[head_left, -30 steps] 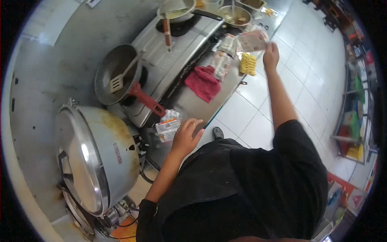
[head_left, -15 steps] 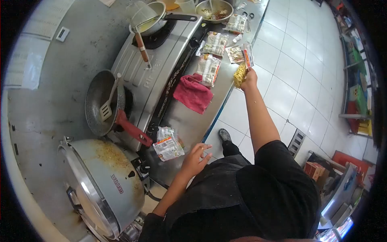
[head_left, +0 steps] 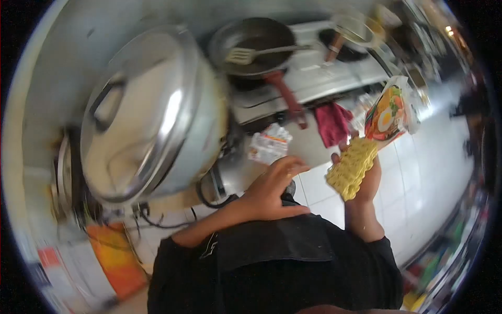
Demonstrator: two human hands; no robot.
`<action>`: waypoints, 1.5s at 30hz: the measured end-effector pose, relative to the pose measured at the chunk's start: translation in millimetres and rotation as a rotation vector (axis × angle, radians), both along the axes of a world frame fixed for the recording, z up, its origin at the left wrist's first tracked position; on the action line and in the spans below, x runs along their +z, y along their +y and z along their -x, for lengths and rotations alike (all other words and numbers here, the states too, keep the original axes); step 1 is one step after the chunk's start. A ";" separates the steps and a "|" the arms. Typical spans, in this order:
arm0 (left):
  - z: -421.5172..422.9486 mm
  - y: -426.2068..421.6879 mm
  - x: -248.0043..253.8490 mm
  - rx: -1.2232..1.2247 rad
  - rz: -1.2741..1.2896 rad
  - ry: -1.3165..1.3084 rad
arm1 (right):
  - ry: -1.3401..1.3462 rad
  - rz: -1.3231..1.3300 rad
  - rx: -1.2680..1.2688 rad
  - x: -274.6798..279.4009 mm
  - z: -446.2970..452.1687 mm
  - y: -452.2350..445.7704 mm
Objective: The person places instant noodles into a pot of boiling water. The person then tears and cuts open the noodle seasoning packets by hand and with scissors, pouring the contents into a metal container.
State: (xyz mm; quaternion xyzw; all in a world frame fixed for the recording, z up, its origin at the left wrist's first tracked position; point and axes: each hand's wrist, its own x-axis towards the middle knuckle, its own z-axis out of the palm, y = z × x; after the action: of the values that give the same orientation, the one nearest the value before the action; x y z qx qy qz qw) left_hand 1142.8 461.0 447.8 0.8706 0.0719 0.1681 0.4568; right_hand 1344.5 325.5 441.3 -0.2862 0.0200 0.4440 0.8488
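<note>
In my right hand (head_left: pixel 366 172) is a block of dry yellow noodles (head_left: pixel 353 168), raised in front of my body. A colourful noodle packet (head_left: pixel 386 114) with a fried egg printed on it is held in the same hand, just beyond the block. My left hand (head_left: pixel 280 191) is empty, its fingers apart, in front of my apron. Past its fingertips, crumpled white wrappers (head_left: pixel 270 144) lie on the steel counter. A red cloth (head_left: pixel 333 123) lies on the counter left of the packet.
A large rice cooker (head_left: pixel 151 115) with a metal lid stands at the left. Behind are a frying pan (head_left: pixel 253 47) with a slotted spatula and a red handle, and a pot (head_left: pixel 353 31) on the stove (head_left: pixel 324 78). Cables hang below the cooker.
The view has swung left and blurred. My right hand has come back close to my body with the noodle block and packet. My left hand remains open.
</note>
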 end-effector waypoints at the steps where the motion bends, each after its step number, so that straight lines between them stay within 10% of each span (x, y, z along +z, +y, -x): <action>1: 10.2 0.7 15.6 0.052 -0.062 -0.097 | -0.010 0.003 0.065 18.1 31.7 11.9; 13: 351.2 35.1 24.7 0.528 0.048 -0.681 | -0.549 -0.222 0.512 90.3 339.0 123.2; 15: 423.6 31.7 -6.1 0.656 0.223 -0.774 | -1.295 -0.020 0.537 60.8 341.6 128.4; 18: 494.7 54.3 6.0 1.018 0.568 -1.057 | -1.336 -0.069 0.694 62.5 372.6 133.7; 20: 545.3 103.0 23.0 1.276 0.586 -0.851 | -1.116 -0.021 0.884 67.1 387.2 125.9; 24: 597.4 235.9 64.5 1.543 -0.251 -0.173 | -1.228 0.067 1.122 76.3 405.3 116.8; 31: 608.4 435.4 60.5 1.180 -0.537 0.616 | -1.484 0.002 1.048 81.8 411.4 108.8; 36: 613.8 493.3 28.0 1.039 -0.665 0.998 | -1.282 0.392 0.930 35.8 363.5 56.8; 39: 589.2 474.0 52.5 1.070 -0.749 1.039 | -0.694 0.425 0.618 -31.2 329.2 18.5; 45: 574.1 361.9 97.7 1.183 -0.736 0.509 | -0.293 0.404 0.335 -107.5 255.4 6.7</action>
State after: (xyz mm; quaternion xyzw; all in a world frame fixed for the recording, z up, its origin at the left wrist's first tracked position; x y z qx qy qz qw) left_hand 568.7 822.9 545.5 0.7953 0.5716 0.1923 -0.0622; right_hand 1089.1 332.1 333.8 -0.5095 -0.0625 0.5188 0.6836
